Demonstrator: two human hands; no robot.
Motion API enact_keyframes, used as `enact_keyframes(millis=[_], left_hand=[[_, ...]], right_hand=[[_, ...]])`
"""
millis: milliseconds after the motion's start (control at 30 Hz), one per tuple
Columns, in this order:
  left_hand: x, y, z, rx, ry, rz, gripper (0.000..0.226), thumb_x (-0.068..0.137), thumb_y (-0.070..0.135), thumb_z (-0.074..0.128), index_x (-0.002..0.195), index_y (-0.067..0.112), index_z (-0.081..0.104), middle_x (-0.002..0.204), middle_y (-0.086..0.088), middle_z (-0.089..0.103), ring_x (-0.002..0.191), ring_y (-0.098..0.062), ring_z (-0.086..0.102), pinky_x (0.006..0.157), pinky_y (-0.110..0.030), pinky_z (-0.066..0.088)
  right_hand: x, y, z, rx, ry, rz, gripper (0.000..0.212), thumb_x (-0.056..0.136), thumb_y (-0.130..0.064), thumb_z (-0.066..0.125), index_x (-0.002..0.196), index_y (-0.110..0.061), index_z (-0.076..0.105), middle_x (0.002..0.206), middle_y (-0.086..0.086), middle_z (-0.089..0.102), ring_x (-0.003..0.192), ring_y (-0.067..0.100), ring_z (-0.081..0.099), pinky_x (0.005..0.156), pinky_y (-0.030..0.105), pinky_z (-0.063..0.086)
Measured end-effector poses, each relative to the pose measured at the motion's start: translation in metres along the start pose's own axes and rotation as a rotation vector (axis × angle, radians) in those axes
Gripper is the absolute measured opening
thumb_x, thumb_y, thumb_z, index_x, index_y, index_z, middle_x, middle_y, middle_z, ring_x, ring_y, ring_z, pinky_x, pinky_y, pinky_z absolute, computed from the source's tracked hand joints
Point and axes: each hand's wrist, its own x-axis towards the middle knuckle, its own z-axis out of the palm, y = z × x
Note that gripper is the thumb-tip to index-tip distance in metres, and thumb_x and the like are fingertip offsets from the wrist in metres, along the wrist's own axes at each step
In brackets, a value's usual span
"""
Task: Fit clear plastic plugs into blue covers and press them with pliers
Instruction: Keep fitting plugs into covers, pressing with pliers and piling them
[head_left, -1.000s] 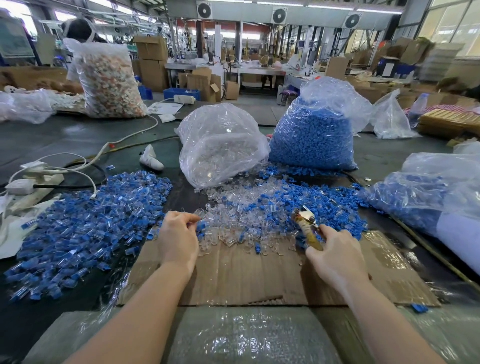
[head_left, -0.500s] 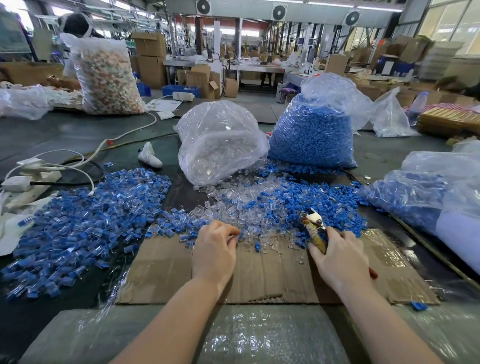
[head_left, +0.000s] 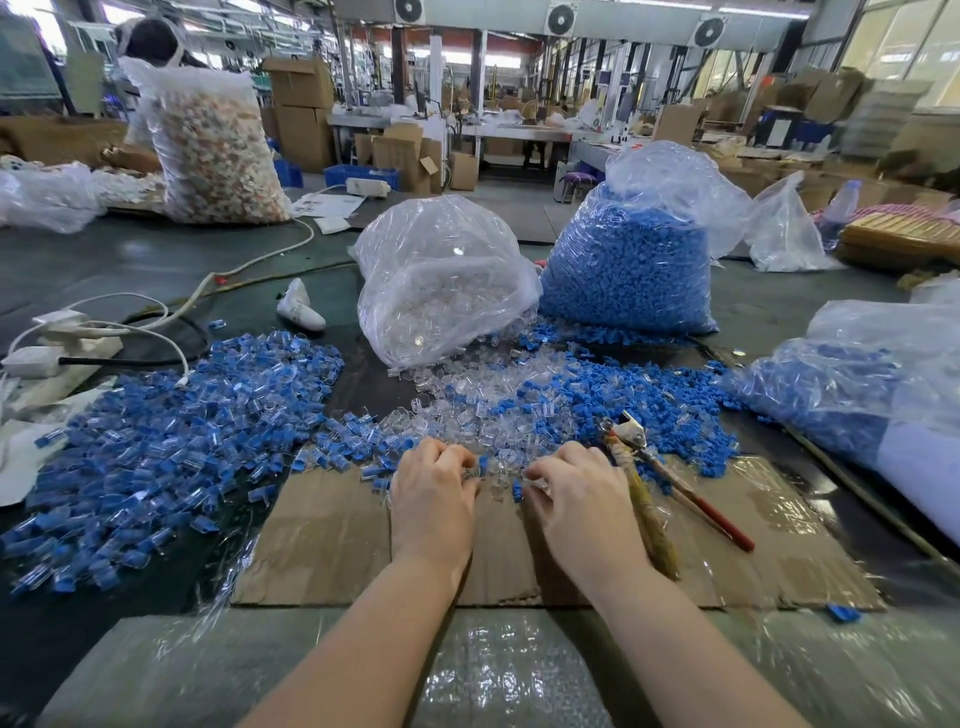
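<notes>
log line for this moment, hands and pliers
left hand: pinching clear plug | right hand: fingers curled in mixed pile, contents unclear | pliers: lying on cardboard beside right hand

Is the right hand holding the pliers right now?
No, the pliers lie on the cardboard beside the right hand.

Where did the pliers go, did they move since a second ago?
Yes. The pliers left the right hand and now lie flat on the cardboard sheet, just right of that hand, jaws toward the mixed pile.
</notes>
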Motion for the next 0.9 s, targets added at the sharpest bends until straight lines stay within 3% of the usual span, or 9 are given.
enact_keyframes(millis=[133,267,533,900], left_hand=[[0.0,0.0,0.001,-0.017,-0.02,0.011,0.01,0.087,0.02,0.062,0.097,0.018,0.063,0.098,0.006,0.052,0.093,-0.009,0.044,0.079,-0.016,0.03],[0.0,0.0,0.0,-0.018,-0.012,0.03,0.006,0.086,0.02,0.063,0.092,0.017,0.063,0.094,0.006,0.053,0.086,-0.007,0.043,0.074,-0.015,0.028],[-0.003,0.0,0.001,0.006,-0.019,0.04,0.031,0.09,0.021,0.058,0.121,0.017,0.058,0.105,0.004,0.05,0.099,-0.011,0.045,0.087,-0.019,0.034],[-0.003,0.001,-0.001,0.002,-0.016,0.06,0.015,0.088,0.017,0.06,0.103,0.018,0.059,0.101,0.004,0.057,0.097,-0.012,0.047,0.085,-0.018,0.031]], right_hand=[[0.005,-0.012,0.007,-0.052,-0.004,-0.011,0.025,0.094,-0.043,0.045,0.105,-0.026,0.059,0.106,-0.006,0.057,0.104,0.016,0.048,0.089,0.032,0.034],[0.007,-0.02,0.006,-0.1,-0.015,-0.018,0.013,0.095,-0.031,0.045,0.1,-0.023,0.055,0.106,-0.004,0.058,0.104,0.018,0.05,0.09,0.034,0.034],[0.008,-0.02,0.003,-0.139,-0.096,-0.036,0.023,0.094,-0.011,0.037,0.109,-0.02,0.052,0.114,0.002,0.051,0.111,0.022,0.048,0.094,0.035,0.035],[0.004,-0.016,0.005,-0.147,-0.061,-0.081,0.022,0.094,-0.01,0.038,0.111,-0.019,0.048,0.116,0.002,0.05,0.11,0.022,0.043,0.093,0.034,0.034]])
